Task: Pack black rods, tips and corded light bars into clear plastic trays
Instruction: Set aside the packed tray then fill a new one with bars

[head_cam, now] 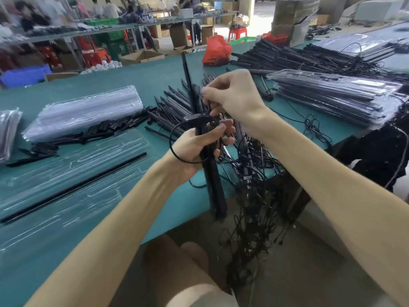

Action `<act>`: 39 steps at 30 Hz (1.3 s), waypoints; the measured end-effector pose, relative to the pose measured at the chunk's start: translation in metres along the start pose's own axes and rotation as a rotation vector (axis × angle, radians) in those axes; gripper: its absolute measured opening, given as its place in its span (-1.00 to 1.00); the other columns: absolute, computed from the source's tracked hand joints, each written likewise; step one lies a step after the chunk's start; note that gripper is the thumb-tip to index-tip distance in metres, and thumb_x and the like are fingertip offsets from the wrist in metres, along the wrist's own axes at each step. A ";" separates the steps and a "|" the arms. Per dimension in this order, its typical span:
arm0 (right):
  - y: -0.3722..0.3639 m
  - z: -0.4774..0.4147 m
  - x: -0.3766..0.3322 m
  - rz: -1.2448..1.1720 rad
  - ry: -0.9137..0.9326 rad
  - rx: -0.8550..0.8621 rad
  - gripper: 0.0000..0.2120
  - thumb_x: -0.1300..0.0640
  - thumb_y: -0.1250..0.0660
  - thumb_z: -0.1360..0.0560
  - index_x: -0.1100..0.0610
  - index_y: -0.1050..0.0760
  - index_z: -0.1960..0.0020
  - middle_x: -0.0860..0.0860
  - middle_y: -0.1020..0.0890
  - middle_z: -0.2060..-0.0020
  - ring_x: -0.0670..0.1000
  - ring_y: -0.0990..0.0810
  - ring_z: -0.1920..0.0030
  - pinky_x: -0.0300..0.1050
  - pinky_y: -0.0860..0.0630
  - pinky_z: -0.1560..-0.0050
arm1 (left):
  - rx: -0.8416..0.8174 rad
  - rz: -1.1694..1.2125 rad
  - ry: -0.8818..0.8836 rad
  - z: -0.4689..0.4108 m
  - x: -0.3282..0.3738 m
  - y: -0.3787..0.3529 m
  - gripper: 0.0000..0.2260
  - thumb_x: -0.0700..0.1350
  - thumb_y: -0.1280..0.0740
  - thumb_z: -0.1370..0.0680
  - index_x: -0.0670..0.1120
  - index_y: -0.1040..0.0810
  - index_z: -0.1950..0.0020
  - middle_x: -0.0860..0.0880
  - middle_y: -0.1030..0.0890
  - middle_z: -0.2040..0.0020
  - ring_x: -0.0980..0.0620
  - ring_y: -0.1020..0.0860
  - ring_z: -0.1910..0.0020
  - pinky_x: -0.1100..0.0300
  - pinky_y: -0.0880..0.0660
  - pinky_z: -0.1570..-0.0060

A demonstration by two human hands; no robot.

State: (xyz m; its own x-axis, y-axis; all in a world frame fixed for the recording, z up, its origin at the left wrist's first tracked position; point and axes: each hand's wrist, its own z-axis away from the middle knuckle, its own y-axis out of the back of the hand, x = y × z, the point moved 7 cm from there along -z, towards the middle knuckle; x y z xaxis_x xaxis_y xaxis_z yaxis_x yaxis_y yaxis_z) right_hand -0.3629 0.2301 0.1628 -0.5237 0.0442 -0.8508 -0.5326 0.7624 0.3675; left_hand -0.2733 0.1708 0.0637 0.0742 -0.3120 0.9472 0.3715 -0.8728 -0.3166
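Gripping upright light bars (215, 193) over the table edge (177, 220), left hand (194, 149); right hand (232, 96) apparently pinching their cord (170, 140).

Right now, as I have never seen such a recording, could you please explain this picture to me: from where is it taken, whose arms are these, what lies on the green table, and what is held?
There is no machine here. A person works with bare hands, and the one picture comes from a camera worn on the head, looking forward and down.

The left hand grips a bundle of black light bars, held almost upright. The right hand pinches a thin black cord near their top.

On the green table lies an open clear tray with one black rod in it. Behind it are a stack of empty trays and short black tips. To the right is a stack of filled trays. Tangled cords hang over the table edge.
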 end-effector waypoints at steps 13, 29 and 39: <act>0.000 0.021 0.063 0.464 0.024 -0.288 -0.68 0.06 -0.19 -0.68 0.22 -0.66 -0.03 0.03 -0.69 0.15 0.04 -0.65 0.11 -0.07 -0.54 0.00 | 0.249 0.065 -0.036 -0.008 -0.010 0.019 -0.94 -0.24 -0.32 -0.62 -0.20 -0.58 -0.04 -0.06 -0.59 0.18 0.09 -0.51 0.35 0.37 -0.36 0.46; 0.013 0.028 0.106 0.469 -0.309 -0.168 -0.51 0.07 -0.44 -0.40 0.26 -0.44 -0.24 0.19 -0.64 0.04 0.19 -0.62 0.02 0.08 -0.59 -0.04 | 0.310 0.067 0.010 -0.006 -0.022 0.025 -0.94 -0.24 -0.37 -0.60 -0.21 -0.61 -0.04 -0.07 -0.64 0.16 0.07 -0.57 0.34 0.33 -0.43 0.44; 0.026 0.026 0.085 0.241 -0.156 -0.085 -0.78 0.21 -0.35 -0.42 0.39 -0.51 0.07 0.23 -0.65 0.24 0.06 -0.51 0.29 0.15 -0.57 0.14 | 0.388 -0.018 0.027 -0.002 -0.025 0.030 -0.94 -0.25 -0.39 -0.58 -0.22 -0.62 -0.03 -0.04 -0.64 0.26 0.09 -0.58 0.38 0.32 -0.44 0.46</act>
State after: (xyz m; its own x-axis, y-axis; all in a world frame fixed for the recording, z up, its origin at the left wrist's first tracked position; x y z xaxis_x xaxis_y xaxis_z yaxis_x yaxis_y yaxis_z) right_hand -0.4038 0.2702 0.0907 -0.5367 0.3215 -0.7801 -0.4626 0.6611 0.5907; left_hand -0.2657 0.1516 0.0299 0.0421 -0.3125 0.9490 0.6957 -0.6726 -0.2523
